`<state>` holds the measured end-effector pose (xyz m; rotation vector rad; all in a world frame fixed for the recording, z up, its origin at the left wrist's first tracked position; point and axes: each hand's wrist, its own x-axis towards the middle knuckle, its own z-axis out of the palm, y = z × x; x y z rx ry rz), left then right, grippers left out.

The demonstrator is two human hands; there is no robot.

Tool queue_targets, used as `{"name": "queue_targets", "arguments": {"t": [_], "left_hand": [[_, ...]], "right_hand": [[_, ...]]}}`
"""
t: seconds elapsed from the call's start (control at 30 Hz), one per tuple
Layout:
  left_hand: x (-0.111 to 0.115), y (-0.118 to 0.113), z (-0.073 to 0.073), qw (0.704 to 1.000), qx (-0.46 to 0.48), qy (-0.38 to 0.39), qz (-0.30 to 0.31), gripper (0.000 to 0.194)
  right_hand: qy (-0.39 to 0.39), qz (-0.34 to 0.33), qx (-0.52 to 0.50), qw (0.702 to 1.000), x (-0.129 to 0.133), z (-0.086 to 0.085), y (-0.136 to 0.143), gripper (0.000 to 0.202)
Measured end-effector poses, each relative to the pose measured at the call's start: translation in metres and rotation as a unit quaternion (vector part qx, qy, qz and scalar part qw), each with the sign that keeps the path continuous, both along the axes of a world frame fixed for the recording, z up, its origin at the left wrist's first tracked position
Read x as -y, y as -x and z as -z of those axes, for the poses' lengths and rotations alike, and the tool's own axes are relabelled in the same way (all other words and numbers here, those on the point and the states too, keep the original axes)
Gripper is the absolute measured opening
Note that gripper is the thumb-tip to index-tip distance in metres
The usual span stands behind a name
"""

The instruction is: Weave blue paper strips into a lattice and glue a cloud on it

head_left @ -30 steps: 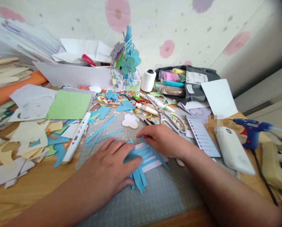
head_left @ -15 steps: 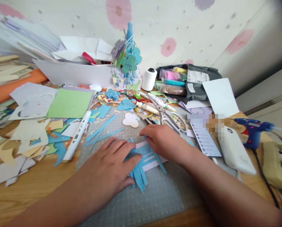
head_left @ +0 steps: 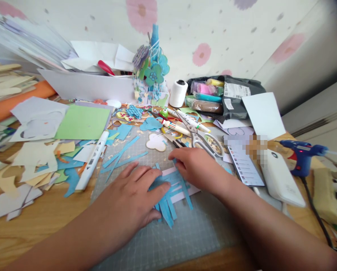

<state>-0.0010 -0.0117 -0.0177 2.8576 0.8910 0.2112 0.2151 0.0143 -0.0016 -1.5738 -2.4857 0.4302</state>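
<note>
My left hand (head_left: pixel 140 192) lies with fingers stretched over blue paper strips (head_left: pixel 166 210), pressing them on a white paper piece (head_left: pixel 182 195). The strips cross one another in a woven pattern, and their loose ends stick out toward me. My right hand (head_left: pixel 198 165) is closed at the far end of one blue paper strip (head_left: pixel 186 194), which runs down across the others. The fingertips of that hand are partly hidden. Under it all is a grey cutting mat (head_left: pixel 196 229). Beyond the hands lie a white flower-shaped cutout (head_left: pixel 156 143) and scissors (head_left: pixel 203 141).
Loose blue strips (head_left: pixel 120 154) and a white marker (head_left: pixel 92 162) lie left, near paper scraps (head_left: pixel 35 162). A phone (head_left: pixel 246 165), a white device (head_left: pixel 282 180) and a blue glue gun (head_left: pixel 302 154) are right. Behind stand a thread spool (head_left: pixel 177 94) and a black bag (head_left: pixel 236 101).
My right hand has shifted slightly right, and the strip at it now lies further left and more upright across the other strips. My left hand has stayed in place.
</note>
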Motion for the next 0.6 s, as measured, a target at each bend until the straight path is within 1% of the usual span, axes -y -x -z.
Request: {"name": "queue_targets", "arguments": {"t": [0.13,0.23,0.6], "left_hand": [[-0.0018,-0.0002,-0.0006,1.0,0.004,-0.009,0.004,0.048],[-0.0018,-0.0003,-0.0011,1.0,0.01,-0.016,0.006,0.046],[-0.0026,0.001,-0.0025,1.0,0.013,-0.012,0.009,0.047]], "right_hand": [[0.034,0.012,-0.084,0.996,-0.0021,0.0015,-0.0031,0.028],[0.053,0.011,-0.122,0.991,-0.0031,0.0009,-0.0038,0.029],[0.057,-0.014,-0.133,0.989,-0.0049,-0.001,-0.0042,0.029]]}}
